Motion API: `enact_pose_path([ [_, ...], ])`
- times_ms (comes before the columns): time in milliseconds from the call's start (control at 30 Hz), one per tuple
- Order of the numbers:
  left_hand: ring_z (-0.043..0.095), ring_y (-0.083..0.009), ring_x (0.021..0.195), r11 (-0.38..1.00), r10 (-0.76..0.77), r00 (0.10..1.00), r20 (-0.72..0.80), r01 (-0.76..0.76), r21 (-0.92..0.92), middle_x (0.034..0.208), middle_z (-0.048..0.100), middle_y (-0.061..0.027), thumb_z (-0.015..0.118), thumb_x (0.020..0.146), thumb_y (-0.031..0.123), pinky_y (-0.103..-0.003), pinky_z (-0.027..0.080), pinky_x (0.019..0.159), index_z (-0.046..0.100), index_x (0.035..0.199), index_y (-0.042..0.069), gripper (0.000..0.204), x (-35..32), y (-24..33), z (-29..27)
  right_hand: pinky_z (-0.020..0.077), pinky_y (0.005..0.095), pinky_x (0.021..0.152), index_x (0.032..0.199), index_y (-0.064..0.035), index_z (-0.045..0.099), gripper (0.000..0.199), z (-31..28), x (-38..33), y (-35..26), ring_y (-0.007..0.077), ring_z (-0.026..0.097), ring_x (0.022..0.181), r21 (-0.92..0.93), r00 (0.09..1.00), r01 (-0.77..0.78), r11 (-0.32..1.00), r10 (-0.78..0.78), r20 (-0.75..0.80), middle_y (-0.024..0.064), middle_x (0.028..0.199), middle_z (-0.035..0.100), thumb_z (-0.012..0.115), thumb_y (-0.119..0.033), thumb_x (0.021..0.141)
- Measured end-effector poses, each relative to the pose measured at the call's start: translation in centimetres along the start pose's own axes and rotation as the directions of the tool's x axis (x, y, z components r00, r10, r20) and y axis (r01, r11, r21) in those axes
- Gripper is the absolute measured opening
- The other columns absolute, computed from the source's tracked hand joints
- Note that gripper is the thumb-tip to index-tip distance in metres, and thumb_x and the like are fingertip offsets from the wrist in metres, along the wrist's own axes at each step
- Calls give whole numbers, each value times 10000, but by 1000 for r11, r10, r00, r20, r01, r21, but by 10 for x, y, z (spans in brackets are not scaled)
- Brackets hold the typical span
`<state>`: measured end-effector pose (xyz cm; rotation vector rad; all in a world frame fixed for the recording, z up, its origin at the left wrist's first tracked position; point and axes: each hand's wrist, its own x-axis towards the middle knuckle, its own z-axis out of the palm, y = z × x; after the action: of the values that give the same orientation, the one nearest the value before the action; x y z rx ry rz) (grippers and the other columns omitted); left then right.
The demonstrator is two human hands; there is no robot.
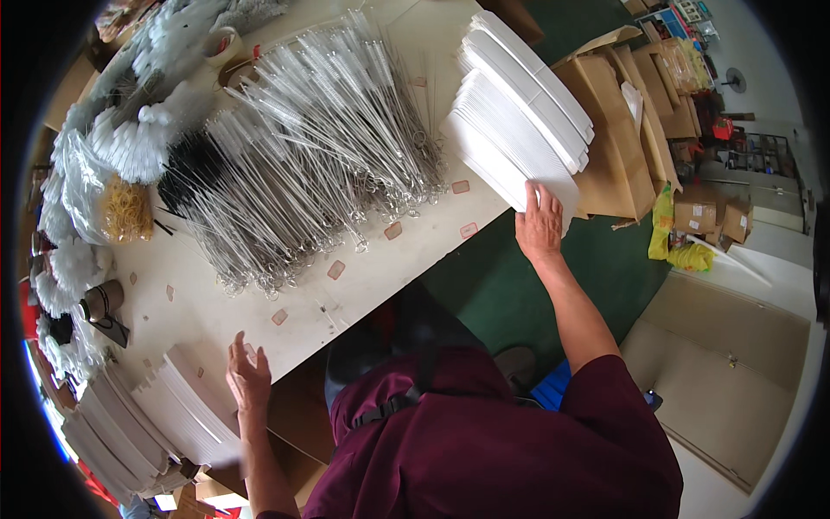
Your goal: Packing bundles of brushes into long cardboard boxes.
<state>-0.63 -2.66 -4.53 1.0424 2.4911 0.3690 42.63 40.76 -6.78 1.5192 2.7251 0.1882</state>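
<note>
A stack of white flat folded cartons (pixel 510 130) leans over the right end of the table. My right hand (pixel 541 223) is at the stack's near end, its fingers over the outermost carton and gripping its edge. My left hand (pixel 249 374) is held at the table's front edge with fingers apart and nothing in it. Close by it, at lower left, lies another row of white flat cartons (pixel 186 406). Between the hands, farther back, many thin wire straw brushes (pixel 337 130) with looped ends lie in a wide heap. Some brushes with black bristles (pixel 192 169) lie at its left.
Bundles of pale bristled brushes (pixel 151 130) and yellow rubber bands (pixel 128 210) line the table's left side. A metal flask (pixel 102 300) and a roll of tape (pixel 223 45) are there too. An opened brown cardboard box (pixel 614 138) stands right of the table.
</note>
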Motion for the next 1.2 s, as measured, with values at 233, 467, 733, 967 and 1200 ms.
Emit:
enact_pose_path([
  [233, 669, -392, 981, 987, 154, 986, 70, -150, -54, 1119, 664, -199, 686, 877, 86, -483, 548, 836, 548, 1309, 20, 458, 24, 64, 7, 367, 495, 1108, 1437, -39, 446, 707, -18, -2, 4, 372, 475, 1261, 61, 999, -16, 998, 18, -42, 189, 1336, 480, 742, -83, 797],
  [467, 626, -411, 1138, 887, 447, 893, -49, -450, -107, 1251, 632, -229, 723, 839, 84, -479, 512, 993, 562, 1343, 28, 531, 45, 157, -7, 501, 448, 1022, 1441, -43, 453, 742, -84, 15, -50, 398, 541, 1228, 477, 991, 77, 875, -13, -135, 210, 1345, 472, 759, -54, 765],
  [733, 422, -394, 1374, 700, 705, 699, 123, -713, 38, 1456, 465, -236, 775, 775, 224, -537, 274, 1194, 406, 1458, -44, 821, 69, 239, -6, 485, 438, 1040, 1394, -5, 513, 684, -117, 0, -169, 346, 566, 1194, 768, 825, 392, 506, -563, -50, 165, 1326, 518, 711, -27, 740],
  [967, 564, -357, 1093, 777, 626, 762, 167, -629, -45, 1135, 577, -176, 810, 724, 155, -458, 436, 1009, 534, 1292, -39, 661, 68, 194, -10, 530, 434, 941, 1288, 18, 576, 561, -108, 10, -181, 375, 650, 1075, 821, 755, 294, 490, -646, 116, 216, 1173, 659, 791, -160, 802],
  [1200, 580, -371, 1059, 788, 602, 770, 210, -616, 0, 1120, 580, -189, 803, 739, 213, -459, 467, 956, 520, 1323, -26, 692, 52, 175, -8, 547, 316, 709, 1035, 67, 685, 197, -92, 14, -181, 158, 712, 813, 870, 678, -198, 451, -579, 454, 162, 864, 747, 718, -67, 894],
])
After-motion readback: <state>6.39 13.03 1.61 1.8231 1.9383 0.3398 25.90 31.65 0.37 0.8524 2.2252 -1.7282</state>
